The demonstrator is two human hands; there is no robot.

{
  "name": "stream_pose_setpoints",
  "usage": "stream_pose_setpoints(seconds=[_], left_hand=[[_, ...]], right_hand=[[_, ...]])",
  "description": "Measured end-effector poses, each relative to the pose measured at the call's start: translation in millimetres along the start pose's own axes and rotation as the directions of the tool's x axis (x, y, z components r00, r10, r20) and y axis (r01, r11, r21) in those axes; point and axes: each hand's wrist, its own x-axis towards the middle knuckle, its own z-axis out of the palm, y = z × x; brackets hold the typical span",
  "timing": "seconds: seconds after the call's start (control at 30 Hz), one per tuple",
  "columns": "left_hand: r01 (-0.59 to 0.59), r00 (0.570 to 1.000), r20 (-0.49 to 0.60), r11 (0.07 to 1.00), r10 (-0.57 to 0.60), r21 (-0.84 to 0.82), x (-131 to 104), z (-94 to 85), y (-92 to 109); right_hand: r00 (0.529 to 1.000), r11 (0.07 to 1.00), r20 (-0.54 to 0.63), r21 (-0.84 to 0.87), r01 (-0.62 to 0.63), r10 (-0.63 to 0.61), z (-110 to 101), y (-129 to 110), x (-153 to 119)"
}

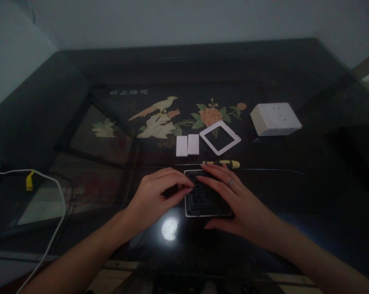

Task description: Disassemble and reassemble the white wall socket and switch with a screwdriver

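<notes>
A square black panel with a white edge lies on the dark glossy table. My left hand is at its left side, thumb and forefinger pinched together over the panel's inner part; whatever they grip is too small to name. Spread over the panel's right side is my right hand, a ring on one finger, its fingertips touching the far part and the thumb near the front edge. Just beyond the panel, a yellow and black screwdriver lies sideways, partly behind my right fingers.
Two small white rectangular plates and a white square frame lie beyond the screwdriver. A white box stands at the back right. On the left, a white cable with a yellow tag runs over the table.
</notes>
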Motion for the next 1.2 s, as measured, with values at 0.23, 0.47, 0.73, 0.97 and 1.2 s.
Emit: stream_pose_setpoints(seconds=[0.23, 0.47, 0.73, 0.97, 1.2], left_hand=[[-0.080, 0.996, 0.032, 0.992, 0.077, 0.098, -1.3, -1.0, 2.4], [-0.164, 0.985, 0.089, 0.969, 0.150, 0.184, -5.8, 1.1, 1.4], [-0.089, 0.996, 0.045, 0.980, 0.082, 0.180, -6.6, 2.1, 2.2], [-0.071, 0.997, 0.025, 0.977, 0.067, 0.203, -8.1, 4.1, 1.8], [-0.102, 0.994, 0.065, 0.972, 0.090, 0.212, -6.7, 0.8, 3.0]], right_hand=[[0.998, 0.997, -0.025, 0.057, -0.061, 0.062, 4.6, -5.8, 3.5], [0.997, 0.997, -0.047, 0.053, -0.051, 0.054, 6.4, -4.7, 3.4], [0.998, 0.999, -0.049, 0.030, -0.034, 0.036, 6.0, -3.9, 3.0], [0.999, 0.998, -0.031, 0.041, -0.037, 0.038, 6.1, -2.5, 2.0], [0.999, 0.999, -0.023, 0.031, -0.022, 0.023, 5.0, -2.0, 1.7]])
